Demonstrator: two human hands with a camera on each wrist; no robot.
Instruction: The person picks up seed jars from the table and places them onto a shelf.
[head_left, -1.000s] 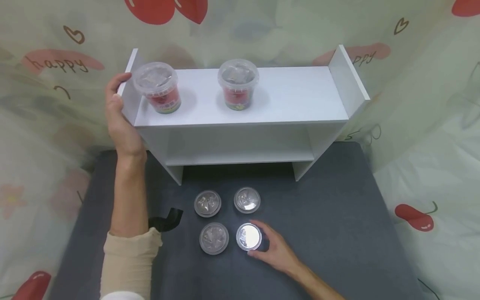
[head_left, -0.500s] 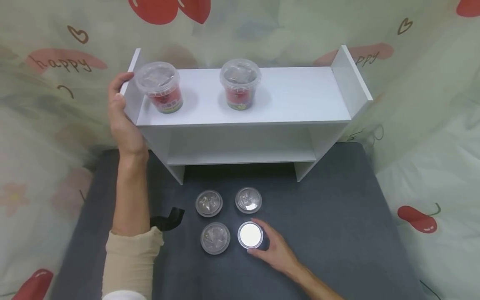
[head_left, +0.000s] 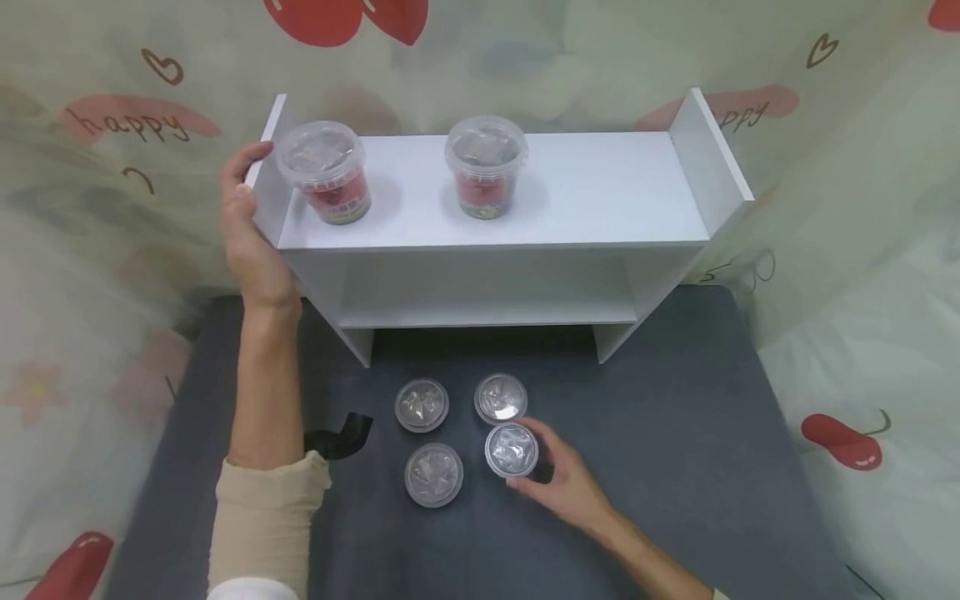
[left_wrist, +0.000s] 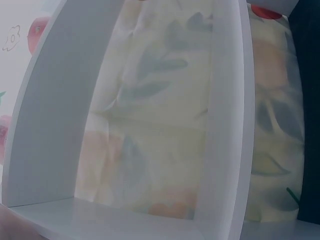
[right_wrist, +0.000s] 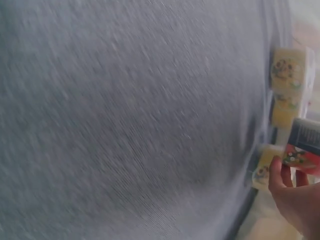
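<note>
In the head view, my left hand (head_left: 257, 242) grips the left side panel of a white two-tier shelf (head_left: 600, 183), thumb in front and fingers over the edge. My right hand (head_left: 566, 483) pinches a lidded clear plastic tub (head_left: 512, 450) by its sides, above the dark table. The right wrist view shows this tub's red and dark label (right_wrist: 304, 145) above the fingers. Just behind it stands another lidded tub (head_left: 500, 397), and two more, a far tub (head_left: 422, 406) and a near tub (head_left: 433, 475), are to its left. Only shelf panels (left_wrist: 230, 120) fill most of the left wrist view.
Two red-labelled tubs stand on the top board, one tub (head_left: 324, 171) at its left end and one tub (head_left: 486, 167) near the middle. The lower board (head_left: 487, 292) lies beneath. A black strap (head_left: 341, 437) is by my left forearm. Printed curtains (head_left: 570, 67) hang behind.
My right hand has raised the tub off the table and moved it slightly toward the shelf; the bright glare on its lid is gone. My left hand keeps its grip on the shelf.
</note>
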